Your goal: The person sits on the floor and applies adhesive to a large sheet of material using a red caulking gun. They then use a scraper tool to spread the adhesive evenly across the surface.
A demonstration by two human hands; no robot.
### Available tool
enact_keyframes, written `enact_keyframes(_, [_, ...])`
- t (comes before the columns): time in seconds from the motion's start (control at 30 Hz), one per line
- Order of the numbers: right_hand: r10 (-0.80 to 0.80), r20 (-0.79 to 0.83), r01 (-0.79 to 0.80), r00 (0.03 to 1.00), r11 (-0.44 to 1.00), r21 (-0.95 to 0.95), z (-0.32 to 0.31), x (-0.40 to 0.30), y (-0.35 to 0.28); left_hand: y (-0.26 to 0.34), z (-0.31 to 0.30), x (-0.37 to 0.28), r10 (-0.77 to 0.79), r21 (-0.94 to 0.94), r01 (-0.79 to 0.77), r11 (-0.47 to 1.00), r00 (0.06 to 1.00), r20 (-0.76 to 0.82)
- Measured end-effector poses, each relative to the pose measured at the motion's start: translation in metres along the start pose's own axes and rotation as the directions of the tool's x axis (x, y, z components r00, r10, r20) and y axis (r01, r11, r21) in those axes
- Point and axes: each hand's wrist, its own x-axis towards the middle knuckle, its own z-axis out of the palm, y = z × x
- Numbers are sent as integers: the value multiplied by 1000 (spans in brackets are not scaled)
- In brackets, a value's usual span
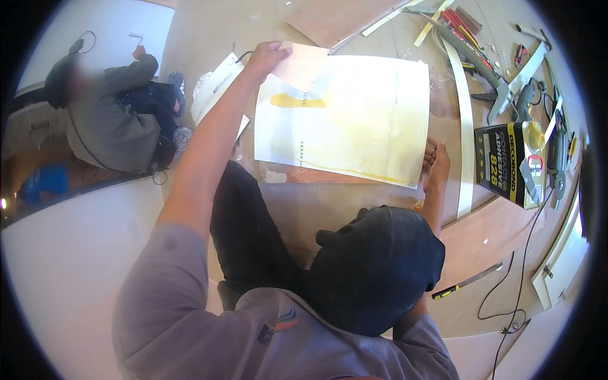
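My left hand [267, 61] grips a thin, pale pinkish square spreader [302, 64] over the far left part of a white sheet [370, 118]. Yellow adhesive [298, 100] lies in a thick streak just below the spreader, and a thinner yellowish film covers much of the sheet's right side. The sheet bears printed writing. At the sheet's right edge is my right hand [436, 164], its fingers bent close to that edge. Whether they pinch the sheet or only rest against it cannot be made out.
A Decobond contact adhesive tin [498, 161] stands at right, a scraper [529, 180] on its top. Beyond lie a handsaw [527, 69], a caulking gun [468, 45] and an angle grinder [558, 152]. A cable [517, 289] crosses the floor. Another person [114, 109] sits at left, holding a paint roller.
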Motion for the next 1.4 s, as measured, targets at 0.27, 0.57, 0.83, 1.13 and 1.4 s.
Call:
enact_keyframes(0.27, [-48, 2, 49, 999, 998, -40, -5, 3, 3, 4, -15, 11, -176, -16, 177, 984, 956, -234])
enact_keyframes(0.57, [-44, 17, 45, 999, 998, -42, -2, -3, 0, -11, -20, -4, -20, -21, 26, 999, 972, 232])
enact_keyframes(0.83, [-75, 18, 77, 997, 992, -102, 3, -9, -3, -12, 83, -42, 272, 477, -432, 765, 889, 369])
enact_keyframes(1.13, [-82, 58, 88, 995, 990, -111, -4, -1, 1, -41, 19, -15, 257, 766, -219, 605, 964, 73])
enact_keyframes(1.4, [-55, 49, 59, 997, 995, -82, 0, -6, -2, -11, -16, -11, 143, 263, -161, 951, 986, 87])
